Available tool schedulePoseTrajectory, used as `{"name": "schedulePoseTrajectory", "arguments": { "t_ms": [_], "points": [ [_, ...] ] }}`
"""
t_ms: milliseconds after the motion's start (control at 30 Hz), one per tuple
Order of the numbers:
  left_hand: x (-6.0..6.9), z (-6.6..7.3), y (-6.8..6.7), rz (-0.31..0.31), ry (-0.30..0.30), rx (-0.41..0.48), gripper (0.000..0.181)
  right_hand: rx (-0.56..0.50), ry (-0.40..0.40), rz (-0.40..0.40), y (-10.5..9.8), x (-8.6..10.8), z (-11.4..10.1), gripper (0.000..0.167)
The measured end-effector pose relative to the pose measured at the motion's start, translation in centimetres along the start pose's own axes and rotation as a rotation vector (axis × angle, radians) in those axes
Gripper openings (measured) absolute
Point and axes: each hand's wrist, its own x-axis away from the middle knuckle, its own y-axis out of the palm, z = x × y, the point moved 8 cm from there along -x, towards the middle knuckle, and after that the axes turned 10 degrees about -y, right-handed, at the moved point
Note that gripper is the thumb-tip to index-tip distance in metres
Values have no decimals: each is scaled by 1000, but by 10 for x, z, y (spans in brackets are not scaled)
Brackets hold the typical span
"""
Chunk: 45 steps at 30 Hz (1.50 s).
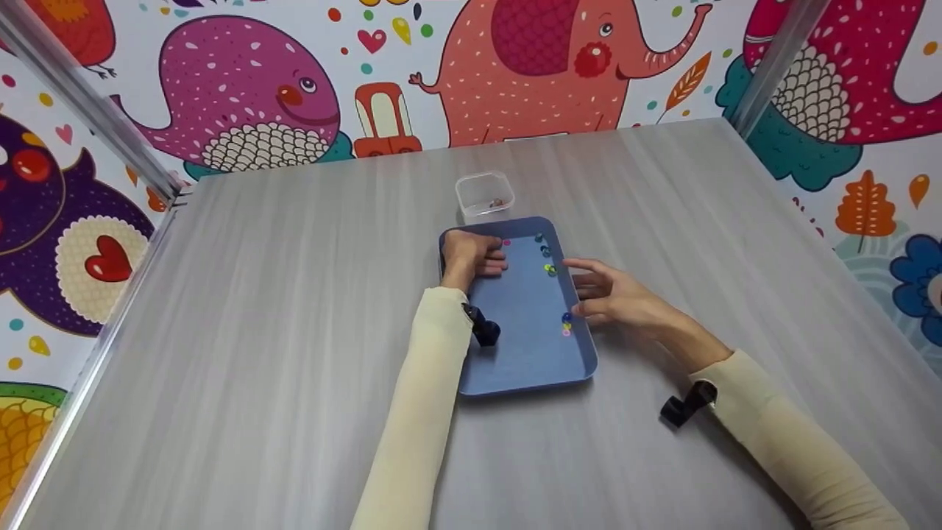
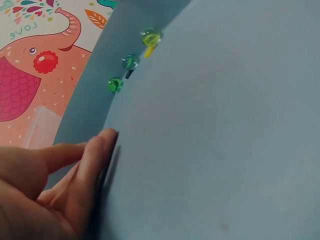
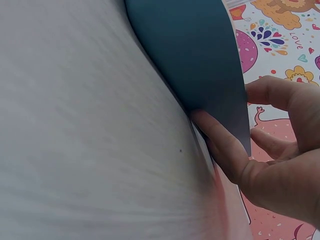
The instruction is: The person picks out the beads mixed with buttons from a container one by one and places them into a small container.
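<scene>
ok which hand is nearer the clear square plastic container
Left. The left hand is inside the blue rectangular tray, just short of the container; the right hand is farther, at the tray's right side.

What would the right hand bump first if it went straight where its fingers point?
Likely the side wall of the blue tray: the right hand looks right against it, though exact contact is unclear.

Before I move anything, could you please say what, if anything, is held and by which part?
The right hand grips the blue tray by its right side wall; I see nothing held in the left hand.
</scene>
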Motion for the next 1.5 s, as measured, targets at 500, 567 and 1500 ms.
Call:
{"name": "schedulePoseTrajectory", "arguments": {
  "t_ms": [500,567,1500],
  "points": [
    [4,-1,-1,-59,-7,39,23,18,4,-2,2,-2,-2,81],
    [5,-1,-1,-66,-11,38,23,24,1,-6,2,-2,-2,81],
    [30,34,-14,-99,22,-8,34,28,-12,4,-2,0,0,80]
  ]
}}
